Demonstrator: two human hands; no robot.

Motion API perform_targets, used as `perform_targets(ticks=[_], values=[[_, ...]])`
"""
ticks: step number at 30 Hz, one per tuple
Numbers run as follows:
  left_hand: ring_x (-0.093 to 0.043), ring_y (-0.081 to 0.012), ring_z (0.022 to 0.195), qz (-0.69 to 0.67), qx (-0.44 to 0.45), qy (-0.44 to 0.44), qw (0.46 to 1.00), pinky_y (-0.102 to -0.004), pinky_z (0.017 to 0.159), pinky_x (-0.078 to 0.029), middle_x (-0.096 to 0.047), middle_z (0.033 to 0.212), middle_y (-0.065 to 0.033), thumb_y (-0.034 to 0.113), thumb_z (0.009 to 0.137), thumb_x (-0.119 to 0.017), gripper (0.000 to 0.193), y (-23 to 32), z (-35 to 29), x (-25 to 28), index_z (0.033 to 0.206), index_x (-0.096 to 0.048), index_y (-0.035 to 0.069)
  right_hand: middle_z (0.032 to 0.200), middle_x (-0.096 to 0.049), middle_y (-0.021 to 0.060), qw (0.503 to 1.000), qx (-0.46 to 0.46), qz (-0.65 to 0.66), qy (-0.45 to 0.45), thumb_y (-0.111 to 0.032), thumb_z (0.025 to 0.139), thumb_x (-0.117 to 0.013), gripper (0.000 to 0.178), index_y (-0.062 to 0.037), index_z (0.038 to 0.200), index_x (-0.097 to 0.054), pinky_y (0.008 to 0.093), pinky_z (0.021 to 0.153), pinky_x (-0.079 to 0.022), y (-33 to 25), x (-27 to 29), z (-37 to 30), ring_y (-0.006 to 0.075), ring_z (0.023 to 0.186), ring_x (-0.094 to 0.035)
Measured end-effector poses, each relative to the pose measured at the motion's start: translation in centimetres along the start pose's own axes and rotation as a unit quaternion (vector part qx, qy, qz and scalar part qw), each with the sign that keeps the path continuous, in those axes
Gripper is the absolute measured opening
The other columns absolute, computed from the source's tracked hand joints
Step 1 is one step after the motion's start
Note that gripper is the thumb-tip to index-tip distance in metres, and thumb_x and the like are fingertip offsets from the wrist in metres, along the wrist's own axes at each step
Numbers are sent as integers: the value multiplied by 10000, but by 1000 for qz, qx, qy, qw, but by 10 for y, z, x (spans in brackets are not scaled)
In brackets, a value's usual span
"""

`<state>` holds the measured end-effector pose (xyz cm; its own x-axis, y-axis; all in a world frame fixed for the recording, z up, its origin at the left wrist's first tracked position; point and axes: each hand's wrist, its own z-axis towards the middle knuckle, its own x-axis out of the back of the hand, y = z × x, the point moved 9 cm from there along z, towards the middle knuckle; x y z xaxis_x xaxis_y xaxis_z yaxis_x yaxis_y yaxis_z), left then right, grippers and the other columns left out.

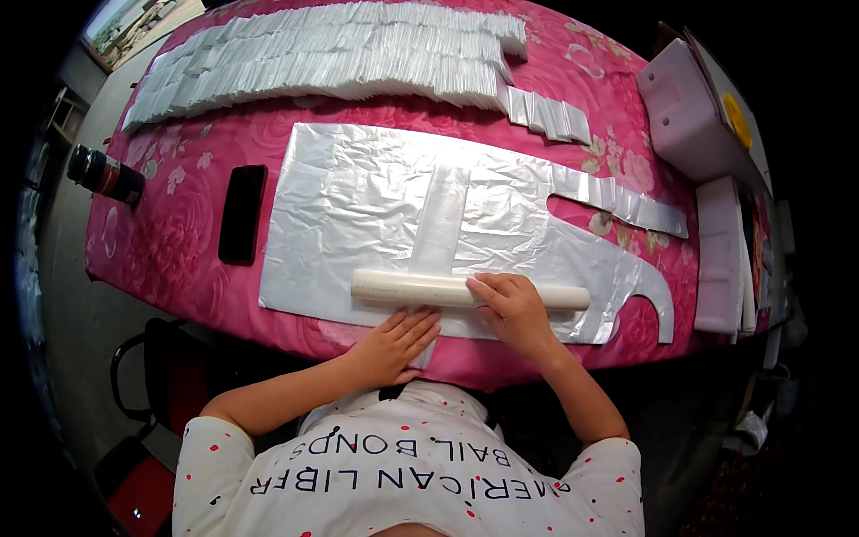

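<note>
A thin, shiny white plastic apron (358,197) lies spread on the table, slightly wrinkled, with curved cut-outs and narrow straps at its right end. A folded plastic strip (438,215) runs across its middle. Along the near side of the apron rests a cream-white pipe (407,288). My right hand (514,309) is closed over the pipe right of its middle, thumb and fingertips on it. Just below the pipe, my left hand (398,342) presses flat at the apron's near edge with fingers stretched out. Part of a plastic strip shows beneath that hand.
Long rows of folded white plastic packets (331,58) cover the far side, with several loose ones (548,116) at their right end. A black phone (242,215) and dark bottle (107,174) stand left. White foam boxes (684,107) line the right edge of the pink floral tablecloth (170,233).
</note>
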<state>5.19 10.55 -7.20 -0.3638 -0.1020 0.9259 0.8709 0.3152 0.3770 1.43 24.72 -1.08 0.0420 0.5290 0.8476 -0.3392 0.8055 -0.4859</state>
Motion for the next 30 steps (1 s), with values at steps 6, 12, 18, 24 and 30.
perform_targets(ticks=[6,12,18,24,30], values=[[-267,-276,1331,48,28,35,998,-432,1083,-181,-303,1420,-167,230,713,-563,667,13,-3,-12,1322,-378,28,1118,-579,40,1000,16,-22,9,-73,690,-671,488,-162,1159,-571,484,958,-363,-10,-20,31,229,1029,-537],[-270,-277,1333,67,0,46,997,-422,1073,-223,-305,1420,-165,158,806,-465,529,13,-5,-12,1313,-390,26,1083,-602,48,993,33,-71,85,-67,709,-651,458,-154,1152,-578,423,953,-359,35,-17,106,228,984,-551],[-321,-270,1302,-15,-86,34,996,-420,1060,-288,-358,1379,-163,162,789,-529,526,5,-17,7,1284,-417,23,1214,-530,88,988,30,-94,120,-19,702,-627,463,-129,1150,-581,452,1022,-298,49,-8,139,282,1130,-477],[-397,-266,1247,-97,-151,62,982,-401,1044,-316,-430,1320,-156,138,817,-499,425,3,-26,13,1218,-469,-1,1270,-485,117,988,106,76,-81,66,676,-537,519,-72,1176,-541,392,986,-377,-7,-45,67,311,1192,-427],[-463,-294,1182,-146,-106,138,974,-429,1011,-343,-491,1259,-152,198,753,-567,517,-10,-16,48,1229,-477,18,1238,-504,129,988,106,63,-94,-4,673,-580,468,-43,1139,-550,376,969,-397,-39,-52,11,291,1182,-448]])
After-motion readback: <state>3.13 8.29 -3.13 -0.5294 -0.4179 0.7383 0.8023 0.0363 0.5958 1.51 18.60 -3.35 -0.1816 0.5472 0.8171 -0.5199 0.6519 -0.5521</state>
